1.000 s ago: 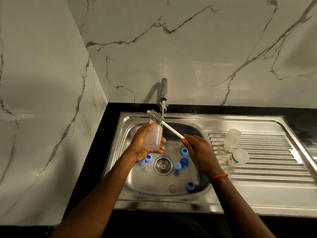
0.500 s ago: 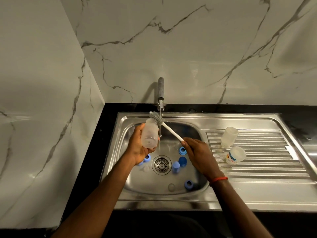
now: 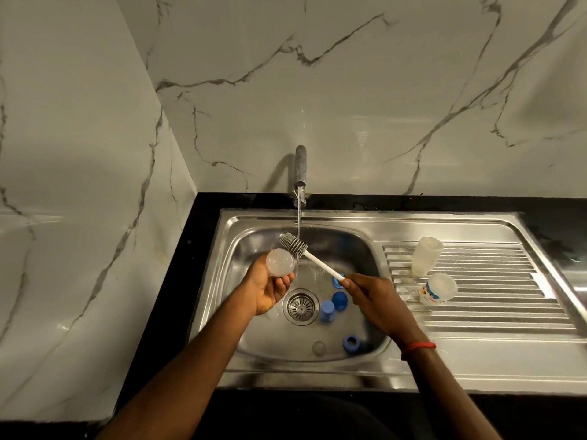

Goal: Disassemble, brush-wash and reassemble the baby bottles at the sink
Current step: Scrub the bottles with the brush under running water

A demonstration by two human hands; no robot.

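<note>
Both forearms reach in from the lower edge over the stainless sink (image 3: pixel 317 377). The left hand (image 3: pixel 268 289) is held above the left of the basin, palm turned up, with its fingers curled round a clear baby bottle (image 3: pixel 280 262). The bottle is tipped so that one round end faces the camera. The right hand (image 3: pixel 376 296) lies back-up over the right of the basin, with a red band (image 3: pixel 417 346) at the wrist. Its fingers and thumb pinch the lower end of the white handle of a bottle brush (image 3: pixel 313 256). The brush slants up and to the left, and its grey bristle head sits in the thin stream of water (image 3: pixel 298 222) falling from the tap (image 3: pixel 300 166). The head is just beside the bottle, though whether it touches the bottle cannot be told.

On the basin floor, a blue ring (image 3: pixel 336 282) is partly hidden by the right fingertips. Two blue caps (image 3: pixel 340 300) (image 3: pixel 327 310) lie right of the drain strainer (image 3: pixel 301 305). Another blue ring (image 3: pixel 351 342) lies near the front wall with a clear teat (image 3: pixel 318 348) beside it. On the ribbed drainboard (image 3: pixel 492 315), one clear bottle (image 3: pixel 425 255) stands on end, and a second bottle (image 3: pixel 438 289) with printed markings rests tilted close by it. A black countertop (image 3: pixel 178 281) and marble-patterned walls (image 3: pixel 349 90) surround the sink.
</note>
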